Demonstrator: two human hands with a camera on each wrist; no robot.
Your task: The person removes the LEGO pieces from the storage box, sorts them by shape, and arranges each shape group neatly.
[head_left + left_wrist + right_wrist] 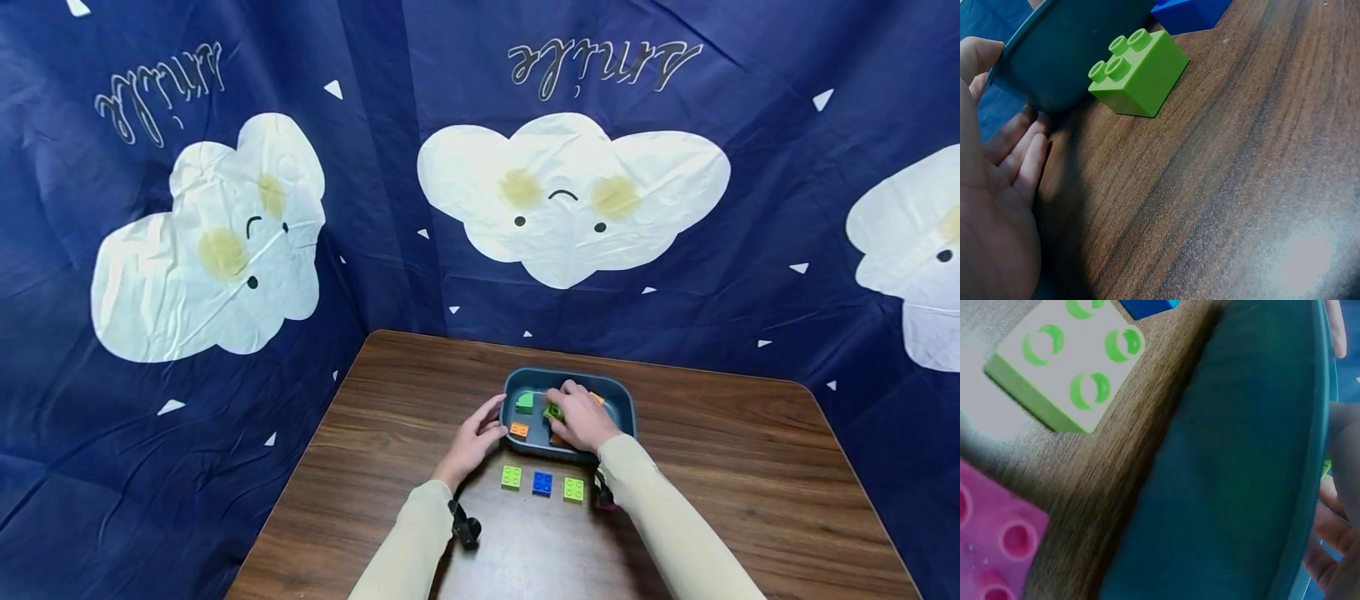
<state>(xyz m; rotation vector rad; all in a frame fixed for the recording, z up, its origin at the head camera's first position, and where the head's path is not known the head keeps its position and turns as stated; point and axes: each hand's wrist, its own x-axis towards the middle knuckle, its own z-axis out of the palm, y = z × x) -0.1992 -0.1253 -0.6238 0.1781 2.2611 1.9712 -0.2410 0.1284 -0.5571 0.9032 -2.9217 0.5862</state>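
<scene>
A dark teal plastic tub (570, 452) with rounded corners sits on the table. My left hand (471, 442) grips its left end, the thumb (982, 55) at the rim and several fingers low beside the wall. Inside the tub, my right hand (583, 417) pinches a green toy building brick (552, 412) between thumb and fingers. A green curved-top brick (525, 403) and an orange brick (518, 430) lie at the tub's left. Another orange brick (597, 398) is partly hidden behind the right hand. The right wrist view mostly shows the tub's outer wall (1229, 450).
In front of the tub stand a lime brick (512, 477), a blue brick (542, 483), another lime brick (573, 489) and a pink brick (997, 537), the last mostly under the right wrist. Dark blue cloth (480, 308) hangs behind the wooden table (720, 433).
</scene>
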